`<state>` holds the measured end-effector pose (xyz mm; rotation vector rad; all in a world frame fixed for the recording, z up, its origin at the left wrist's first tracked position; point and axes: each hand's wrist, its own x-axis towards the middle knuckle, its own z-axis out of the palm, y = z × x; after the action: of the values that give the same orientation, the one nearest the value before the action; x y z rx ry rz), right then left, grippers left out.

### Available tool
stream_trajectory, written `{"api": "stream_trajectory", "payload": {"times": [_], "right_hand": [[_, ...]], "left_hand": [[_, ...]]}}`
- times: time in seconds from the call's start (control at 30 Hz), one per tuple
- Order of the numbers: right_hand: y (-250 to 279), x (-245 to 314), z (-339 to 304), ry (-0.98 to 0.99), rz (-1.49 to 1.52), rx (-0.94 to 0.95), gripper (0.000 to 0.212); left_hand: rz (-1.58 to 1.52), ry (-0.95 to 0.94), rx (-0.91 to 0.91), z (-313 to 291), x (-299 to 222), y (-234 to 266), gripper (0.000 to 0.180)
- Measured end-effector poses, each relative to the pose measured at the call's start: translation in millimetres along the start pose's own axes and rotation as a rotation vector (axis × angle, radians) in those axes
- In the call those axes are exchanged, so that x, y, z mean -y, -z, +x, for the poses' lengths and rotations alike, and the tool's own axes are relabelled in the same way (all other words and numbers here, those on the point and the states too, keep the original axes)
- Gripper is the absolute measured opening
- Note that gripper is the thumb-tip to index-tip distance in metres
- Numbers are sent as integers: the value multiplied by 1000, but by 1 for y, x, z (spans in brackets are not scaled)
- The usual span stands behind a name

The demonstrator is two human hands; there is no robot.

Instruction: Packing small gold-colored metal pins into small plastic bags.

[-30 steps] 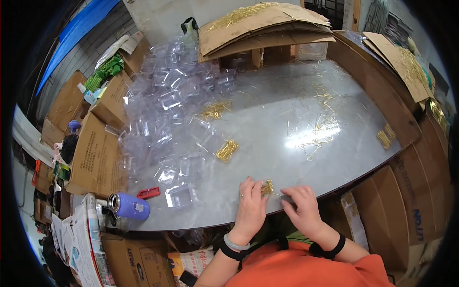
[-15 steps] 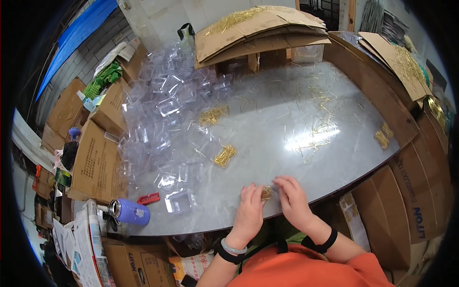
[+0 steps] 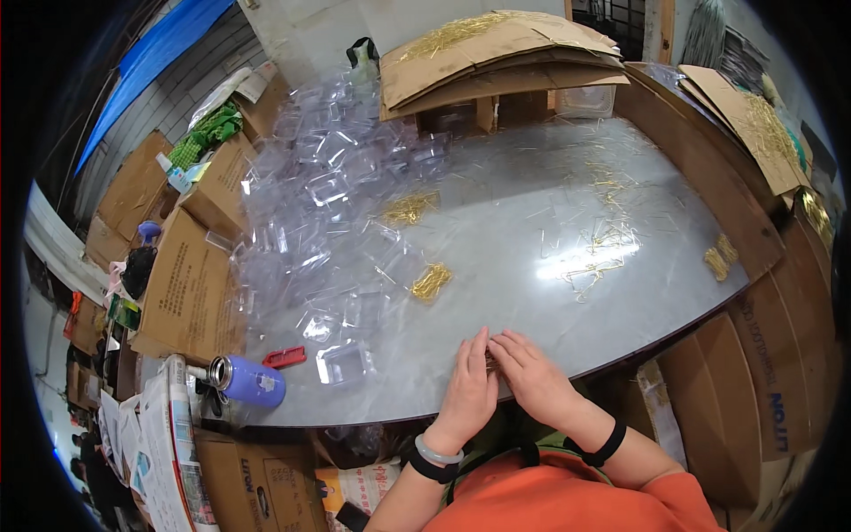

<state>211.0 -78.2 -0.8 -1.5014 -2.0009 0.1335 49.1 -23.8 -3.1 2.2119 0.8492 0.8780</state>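
At the near edge of the grey table [image 3: 496, 293], my left hand [image 3: 468, 386] and my right hand [image 3: 539, 379] are cupped together round a small bundle of gold wire pieces [image 3: 490, 360]. Only a sliver of the bundle shows between the fingers; my palms hide the rest. Farther off to the left lies a compact heap of gold wire pieces [image 3: 432, 282], with a looser heap [image 3: 410, 207] behind it. Two more small bundles [image 3: 721, 258] lie by the table's right edge. Loose gold wires [image 3: 598, 244] are scattered across the right half.
Clear plastic boxes [image 3: 328, 191] pile up on the table's left. Near its front left corner are a purple bottle [image 3: 253, 381] and a red-handled tool [image 3: 284, 356]. Stacked cardboard sheets [image 3: 496, 58] stand at the back; a cardboard wall [image 3: 700, 168] lines the right side.
My right hand has moved left against my left hand, closing the gap, and the gold bundle is now mostly covered. The view has shifted slightly.
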Motion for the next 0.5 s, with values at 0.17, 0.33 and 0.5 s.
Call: {"api": "stream_trajectory", "payload": {"times": [0.17,0.33,0.5], "right_hand": [[1,3,0,21,-92,-59,42],[1,4,1,16,-96,-89,42],[3,5,0,16,-91,-87,44]], "left_hand": [[66,54,-36,-9,-7,25,65],[563,76,-129,-43,-13,28,49],[635,76,-82,-59,-33,6,61]]}}
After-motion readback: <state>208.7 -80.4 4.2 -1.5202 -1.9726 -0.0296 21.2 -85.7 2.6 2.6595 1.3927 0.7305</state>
